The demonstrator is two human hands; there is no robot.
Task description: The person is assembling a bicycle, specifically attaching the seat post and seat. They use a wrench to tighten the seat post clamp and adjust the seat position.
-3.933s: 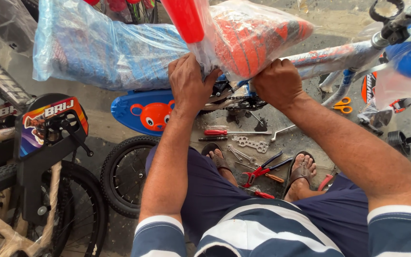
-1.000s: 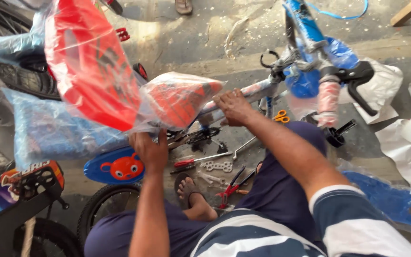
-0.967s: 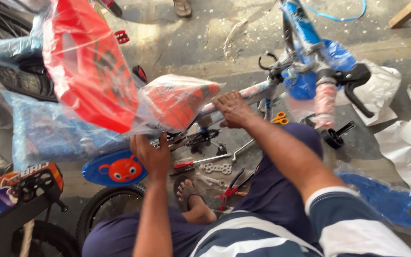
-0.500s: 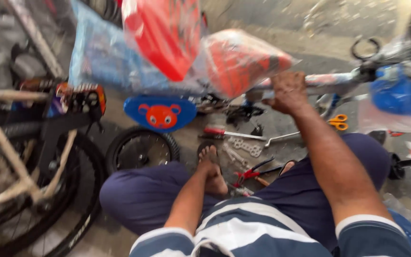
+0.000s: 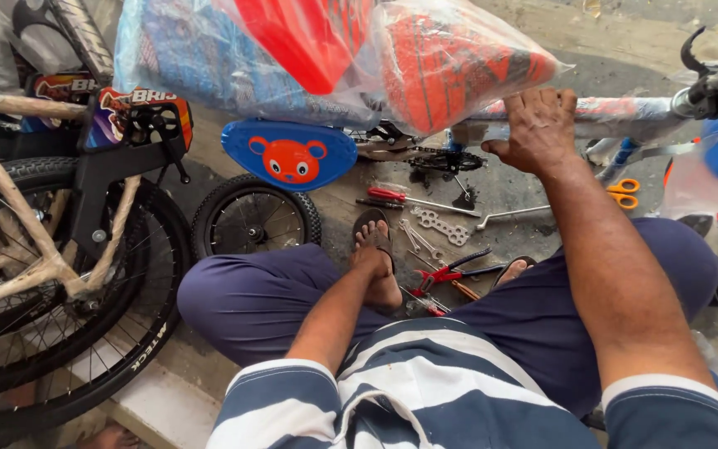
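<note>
Fingers of the right hand [image 5: 538, 129] are laid over the wrapped frame tube [image 5: 617, 112] of a small bike, the grip curled on it just beside the plastic-covered orange seat [image 5: 450, 62]. The left hand [image 5: 376, 270] is lowered to a sandalled foot [image 5: 373, 241]; its grip is hidden, so its state cannot be told. On the floor between the legs, pliers [image 5: 442, 274], a flat wrench [image 5: 438, 226] and a screwdriver [image 5: 409, 198] are scattered. A blue chain guard [image 5: 288, 154] is seen above a small wheel [image 5: 253, 218].
</note>
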